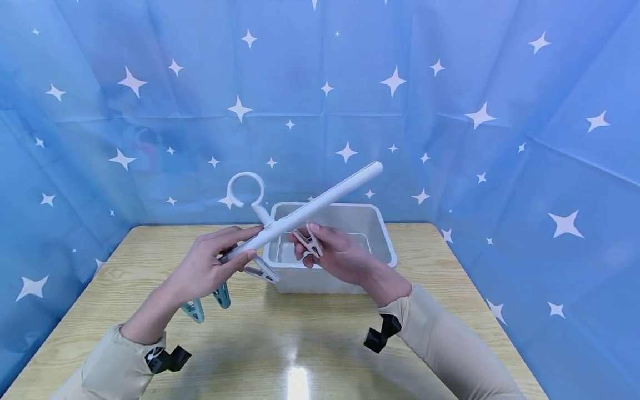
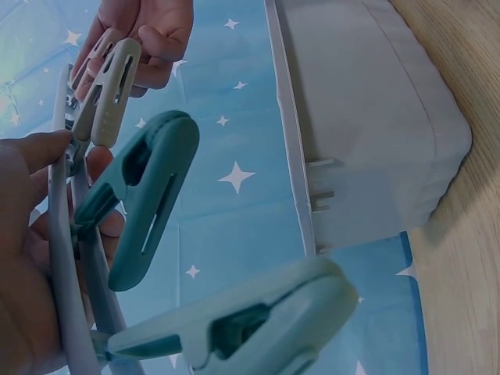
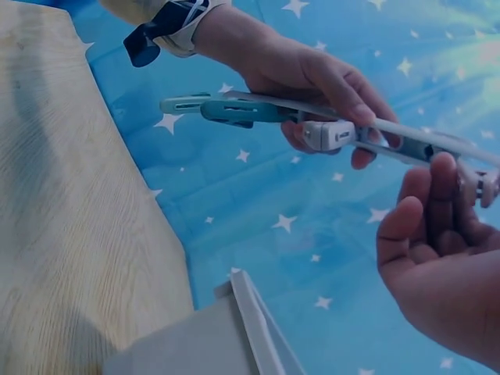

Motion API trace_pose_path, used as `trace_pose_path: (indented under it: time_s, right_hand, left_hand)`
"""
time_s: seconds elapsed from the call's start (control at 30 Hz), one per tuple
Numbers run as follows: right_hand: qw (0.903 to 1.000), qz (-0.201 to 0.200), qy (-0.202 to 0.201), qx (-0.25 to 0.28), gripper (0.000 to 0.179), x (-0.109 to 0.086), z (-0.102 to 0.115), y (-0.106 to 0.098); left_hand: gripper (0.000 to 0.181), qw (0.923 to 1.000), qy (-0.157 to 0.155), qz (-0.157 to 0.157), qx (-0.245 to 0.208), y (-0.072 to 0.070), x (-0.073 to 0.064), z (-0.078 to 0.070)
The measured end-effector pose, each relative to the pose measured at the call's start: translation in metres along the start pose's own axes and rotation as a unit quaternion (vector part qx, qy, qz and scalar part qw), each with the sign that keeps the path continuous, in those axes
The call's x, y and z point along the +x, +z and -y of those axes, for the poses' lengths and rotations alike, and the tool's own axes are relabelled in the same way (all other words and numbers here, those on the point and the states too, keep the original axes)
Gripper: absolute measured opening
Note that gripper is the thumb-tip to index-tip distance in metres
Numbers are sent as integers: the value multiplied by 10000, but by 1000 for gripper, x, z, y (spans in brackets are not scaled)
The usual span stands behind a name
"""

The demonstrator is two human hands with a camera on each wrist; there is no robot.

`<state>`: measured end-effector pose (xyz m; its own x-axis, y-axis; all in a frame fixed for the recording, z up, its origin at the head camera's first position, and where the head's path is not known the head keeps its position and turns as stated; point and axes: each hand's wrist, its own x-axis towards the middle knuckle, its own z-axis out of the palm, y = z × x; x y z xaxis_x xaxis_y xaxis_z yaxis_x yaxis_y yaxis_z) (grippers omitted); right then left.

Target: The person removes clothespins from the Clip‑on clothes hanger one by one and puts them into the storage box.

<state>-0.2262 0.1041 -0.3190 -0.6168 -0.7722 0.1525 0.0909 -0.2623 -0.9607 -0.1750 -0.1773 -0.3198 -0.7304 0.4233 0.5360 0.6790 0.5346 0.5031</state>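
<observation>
My left hand [image 1: 202, 266] grips one end of a white clip hanger [image 1: 322, 205], holding it tilted up to the right above the table. Its round hook [image 1: 246, 175] points upward. Below the bar hang a teal clip [image 2: 156, 203], a paler green clip [image 2: 258, 320] towards the near end, and an off-white clip [image 2: 117, 92] just past my left fingers. Further along the bar, my right hand [image 1: 345, 254] pinches another off-white clip [image 1: 309, 243] with curled fingers. In the right wrist view this clip [image 3: 478, 184] sits right at the fingers, partly cut off by the frame edge.
A light grey plastic bin [image 1: 325, 279] stands on the wooden table [image 1: 165, 250], behind and below the hands. Blue curtain [image 1: 320, 83] with white stars encloses the table's back and sides. Each wrist carries a small black camera mount [image 1: 382, 333].
</observation>
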Motion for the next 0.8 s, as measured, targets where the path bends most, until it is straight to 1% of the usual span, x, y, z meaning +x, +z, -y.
trace_pose_path:
  time_s: [0.2,0.4,0.5,0.63,0.73,0.8]
  right_hand:
    - [9997,-126,-63,208,30,-2,-1,-3]
    - [9990,-399,-155,158,27,-2,-2,-3]
    - [9979,-592,-253,58,26,-1,-2,-2]
    - [9948,-908,-411,-200,25,0,-2,0]
    - [9907,-1196,-495,-426,23,2,-2,1]
    - [9860,-1441,-544,-644,23,3,-2,1]
  left_hand:
    - [45,9999,-77,104,-55,1,0,0]
    - [46,9996,-158,244,-70,1,0,1]
    - [47,9996,-128,258,-61,1,0,1]
    - [48,9998,12,208,1,1,0,3]
    - [48,9998,63,179,54,2,0,4]
    - [48,9998,57,180,84,2,0,4]
